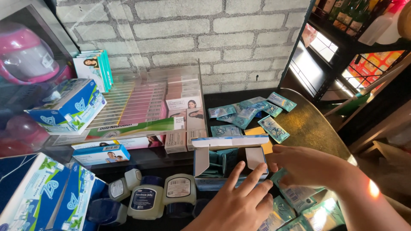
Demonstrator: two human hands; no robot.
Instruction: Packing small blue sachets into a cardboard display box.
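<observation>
An open blue and white carton [201, 163] stands on the dark counter with its lid flaps up and teal sachets inside. My left hand [239, 203] rests flat against its front wall, fingers spread and pointing up. My right hand [299, 167] is at the carton's right side, fingers curled onto a teal sachet [295, 193] lying there; whether it grips the sachet is unclear. More teal sachets [246, 112] lie scattered behind the carton, and others [314, 216] sit under my right forearm.
Three white jars [147, 197] with blue lids stand left of the carton. A clear display case [145, 102] with boxes sits at the back by a brick wall. Blue and white cartons [64, 107] are stacked left; a dark shelf rack [342, 38] stands right.
</observation>
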